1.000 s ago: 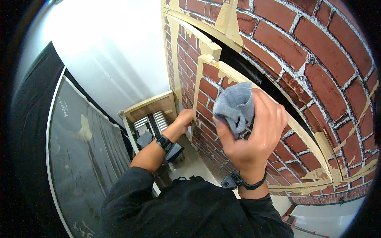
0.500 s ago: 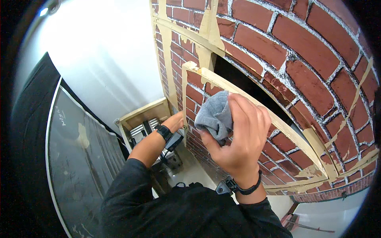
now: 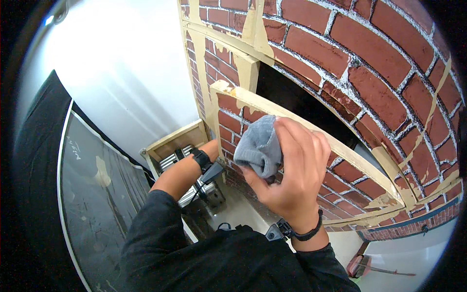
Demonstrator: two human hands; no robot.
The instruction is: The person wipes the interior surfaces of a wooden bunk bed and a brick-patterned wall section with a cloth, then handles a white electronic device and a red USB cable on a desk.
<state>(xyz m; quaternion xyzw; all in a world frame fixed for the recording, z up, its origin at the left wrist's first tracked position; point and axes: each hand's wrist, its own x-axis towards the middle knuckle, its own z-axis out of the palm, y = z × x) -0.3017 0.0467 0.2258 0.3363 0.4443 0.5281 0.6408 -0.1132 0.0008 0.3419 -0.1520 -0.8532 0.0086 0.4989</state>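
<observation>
A bundled grey sock [image 3: 260,146] with ribbed knit is held in my right hand [image 3: 294,170], its fingers bent round the far side and thumb below. The hand is in front of a brick-patterned door panel [image 3: 348,174] with a pale wooden edge. This panel stands partly swung out from the wall, leaving a dark opening [image 3: 292,90] behind it. My left hand [image 3: 212,149] reaches past the panel's left edge, which hides its fingers. Both wrists wear black straps with small devices.
Brick-patterned wall [image 3: 374,58] with beige tape strips rises ahead and to the right. At the left stands a dark framed board [image 3: 99,204] beside black cloth. A wooden-framed box with metal rods [image 3: 172,155] sits low beyond my left forearm. A pink dustpan [image 3: 359,266] lies lower right.
The door panel has swung farther out from the wall, and the dark gap behind it is wider. My left hand has shifted slightly left with the panel's edge; the sock stays in my right hand.
</observation>
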